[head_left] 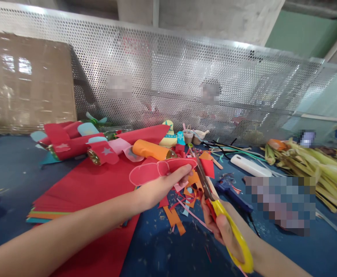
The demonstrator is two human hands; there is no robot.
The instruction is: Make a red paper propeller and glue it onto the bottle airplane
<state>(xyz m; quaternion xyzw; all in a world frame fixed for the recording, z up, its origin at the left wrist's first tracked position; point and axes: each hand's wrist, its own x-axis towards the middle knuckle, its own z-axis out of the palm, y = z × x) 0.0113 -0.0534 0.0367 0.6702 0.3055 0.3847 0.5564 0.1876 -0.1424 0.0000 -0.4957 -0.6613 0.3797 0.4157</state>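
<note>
Between thumb and fingers, my left hand [180,175] pinches a red paper cutout [146,173] with rounded ends and pale outlines drawn on it. My right hand [221,221] is wrapped round the yellow handle of a pair of scissors [204,179], its fingers in the loops. The blades point up and away, right beside the cutout's right end; whether they touch the paper I cannot tell. Beneath both hands lie orange, pink and pale blue paper scraps [172,217]. A stack of red paper sheets [78,184] rests under my left forearm.
Rolled paper shapes with stars [67,140] and an orange roll [149,149] lie behind the stack. To the right are a blue glue gun [234,194], a white bar-shaped object [250,165] and dried corn husks [309,161]. A perforated metal panel [174,77] and cardboard [27,84] stand behind.
</note>
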